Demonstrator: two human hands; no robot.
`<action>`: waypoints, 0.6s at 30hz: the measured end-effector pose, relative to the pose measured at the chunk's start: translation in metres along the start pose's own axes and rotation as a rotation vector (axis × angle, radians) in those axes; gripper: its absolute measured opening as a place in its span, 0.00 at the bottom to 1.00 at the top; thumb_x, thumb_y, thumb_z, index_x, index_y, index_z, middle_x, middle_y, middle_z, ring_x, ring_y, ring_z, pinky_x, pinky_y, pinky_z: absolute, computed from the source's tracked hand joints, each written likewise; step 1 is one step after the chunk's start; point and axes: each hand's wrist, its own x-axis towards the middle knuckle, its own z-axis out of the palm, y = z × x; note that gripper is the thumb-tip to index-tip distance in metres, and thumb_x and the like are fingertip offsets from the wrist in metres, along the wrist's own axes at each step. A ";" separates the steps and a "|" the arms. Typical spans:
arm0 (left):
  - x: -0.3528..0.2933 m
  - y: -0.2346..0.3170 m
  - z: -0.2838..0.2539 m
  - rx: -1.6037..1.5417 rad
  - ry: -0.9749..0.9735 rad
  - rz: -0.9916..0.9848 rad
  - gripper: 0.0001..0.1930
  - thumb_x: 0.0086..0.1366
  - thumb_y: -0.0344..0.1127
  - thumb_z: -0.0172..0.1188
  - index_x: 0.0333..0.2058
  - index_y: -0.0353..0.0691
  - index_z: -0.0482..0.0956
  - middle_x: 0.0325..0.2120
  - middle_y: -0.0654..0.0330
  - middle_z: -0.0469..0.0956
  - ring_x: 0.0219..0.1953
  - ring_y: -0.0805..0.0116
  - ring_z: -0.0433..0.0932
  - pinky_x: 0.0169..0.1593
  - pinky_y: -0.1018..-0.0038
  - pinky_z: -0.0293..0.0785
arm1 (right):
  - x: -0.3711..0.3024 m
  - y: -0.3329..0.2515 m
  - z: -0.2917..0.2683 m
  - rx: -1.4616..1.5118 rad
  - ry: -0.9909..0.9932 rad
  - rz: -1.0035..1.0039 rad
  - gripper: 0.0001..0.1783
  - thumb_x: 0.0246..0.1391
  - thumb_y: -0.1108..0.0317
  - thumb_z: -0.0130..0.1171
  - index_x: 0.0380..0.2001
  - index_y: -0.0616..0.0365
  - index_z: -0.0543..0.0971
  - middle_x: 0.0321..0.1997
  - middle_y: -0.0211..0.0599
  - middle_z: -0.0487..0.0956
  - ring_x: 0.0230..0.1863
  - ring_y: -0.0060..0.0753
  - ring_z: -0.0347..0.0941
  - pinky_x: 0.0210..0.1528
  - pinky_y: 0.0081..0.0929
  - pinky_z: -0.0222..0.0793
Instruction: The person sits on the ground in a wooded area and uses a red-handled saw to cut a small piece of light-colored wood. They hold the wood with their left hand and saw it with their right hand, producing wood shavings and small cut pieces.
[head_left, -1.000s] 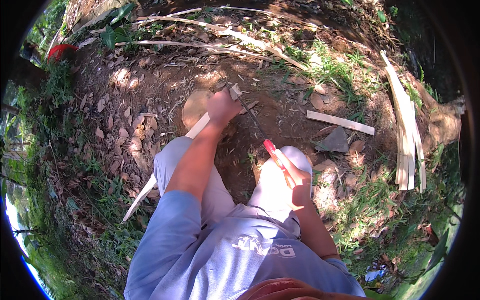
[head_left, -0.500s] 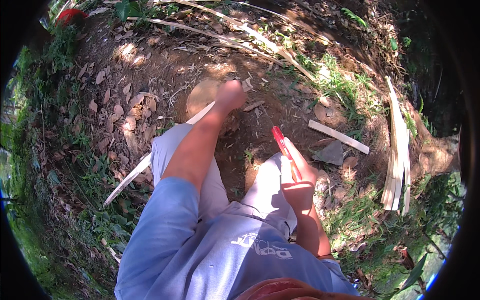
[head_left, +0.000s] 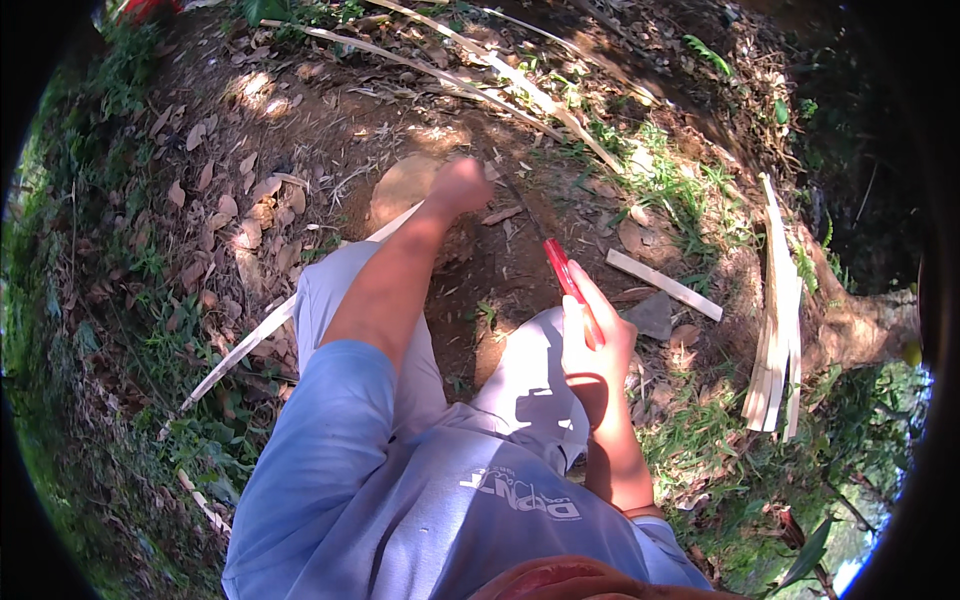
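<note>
My left hand (head_left: 462, 187) is closed in a fist around the far part of a long pale wooden strip (head_left: 245, 345). The strip slants down to the left, passing under my left forearm and beside my left knee. Just under and left of this fist is a round, flat-topped wood block (head_left: 398, 190), partly hidden by the hand. My right hand (head_left: 605, 350) grips the red handle of a knife (head_left: 556, 264) above my right thigh. Its thin dark blade points away toward the left fist; the tip is hard to make out against the soil.
A short pale wood piece (head_left: 665, 285) lies beside a grey stone (head_left: 652, 316) at right. Farther right rests a bundle of pale strips (head_left: 775, 330) near a thick root (head_left: 865, 325). Long strips (head_left: 500, 65) cross the ground ahead. Dry leaves (head_left: 270, 210) cover the left side.
The knife has tilted and moved slightly away from me, and its blade now shows. The strip's near end reaches farther down to the left. My left fist stays by the wood block.
</note>
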 end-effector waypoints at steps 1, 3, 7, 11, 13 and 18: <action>0.002 -0.002 0.001 -0.010 -0.001 0.004 0.19 0.63 0.45 0.64 0.42 0.34 0.89 0.45 0.38 0.86 0.51 0.38 0.85 0.57 0.52 0.80 | -0.001 0.000 0.000 0.009 -0.006 0.008 0.24 0.70 0.73 0.60 0.67 0.55 0.81 0.32 0.20 0.79 0.28 0.09 0.60 0.31 0.15 0.60; 0.007 -0.006 0.002 -0.016 -0.023 -0.010 0.19 0.63 0.46 0.65 0.42 0.35 0.89 0.44 0.37 0.86 0.50 0.38 0.85 0.56 0.51 0.80 | -0.003 0.002 0.001 0.036 -0.004 -0.009 0.24 0.70 0.73 0.60 0.67 0.56 0.81 0.33 0.21 0.80 0.29 0.09 0.61 0.32 0.14 0.61; 0.010 -0.007 0.003 -0.025 0.003 -0.009 0.19 0.63 0.47 0.66 0.39 0.34 0.89 0.41 0.36 0.86 0.48 0.38 0.86 0.53 0.51 0.81 | -0.002 0.004 0.006 0.080 0.013 -0.057 0.23 0.70 0.73 0.60 0.67 0.56 0.81 0.37 0.22 0.83 0.30 0.09 0.63 0.33 0.14 0.62; 0.009 -0.006 0.000 -0.041 0.002 -0.013 0.19 0.62 0.47 0.67 0.36 0.32 0.89 0.39 0.35 0.86 0.46 0.37 0.86 0.53 0.51 0.81 | 0.000 0.005 0.010 0.103 0.031 -0.090 0.23 0.70 0.74 0.60 0.67 0.56 0.81 0.36 0.21 0.82 0.30 0.09 0.63 0.33 0.14 0.62; 0.011 -0.007 -0.003 -0.070 0.009 -0.013 0.19 0.61 0.44 0.66 0.35 0.29 0.88 0.40 0.34 0.86 0.46 0.36 0.86 0.55 0.51 0.81 | 0.000 0.001 0.010 0.091 0.021 -0.052 0.23 0.71 0.74 0.60 0.67 0.55 0.81 0.35 0.20 0.82 0.30 0.09 0.62 0.33 0.14 0.61; 0.013 -0.015 -0.017 0.057 0.103 0.162 0.21 0.62 0.48 0.66 0.35 0.32 0.89 0.38 0.37 0.87 0.46 0.36 0.86 0.57 0.51 0.81 | 0.004 0.009 0.014 0.071 -0.020 0.062 0.23 0.71 0.74 0.60 0.67 0.56 0.81 0.37 0.21 0.83 0.31 0.08 0.65 0.35 0.13 0.63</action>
